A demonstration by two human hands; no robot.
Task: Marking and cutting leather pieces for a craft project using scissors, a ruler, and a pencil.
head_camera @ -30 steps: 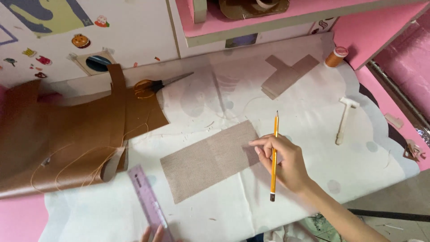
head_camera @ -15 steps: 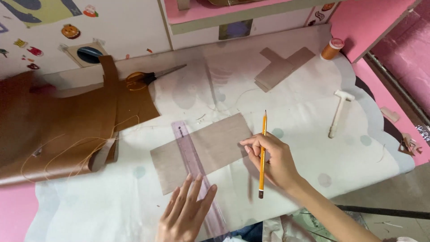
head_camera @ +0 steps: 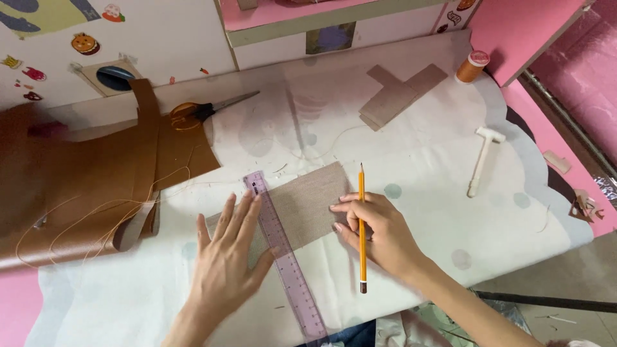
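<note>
Lying between both hands — tan rectangle under flat open left hand (on ruler), right hand gripping pencil.

Far left, orange-handled scissors are lying against a large brown leather sheet that is trailing loose thread. Far right, an orange thread spool is standing beside folded tan pieces. A white hammer is lying at right on the cloth-covered surface.

Left hand flat on ruler across brown patch, right hand holding pencil, scissors on leather
</note>
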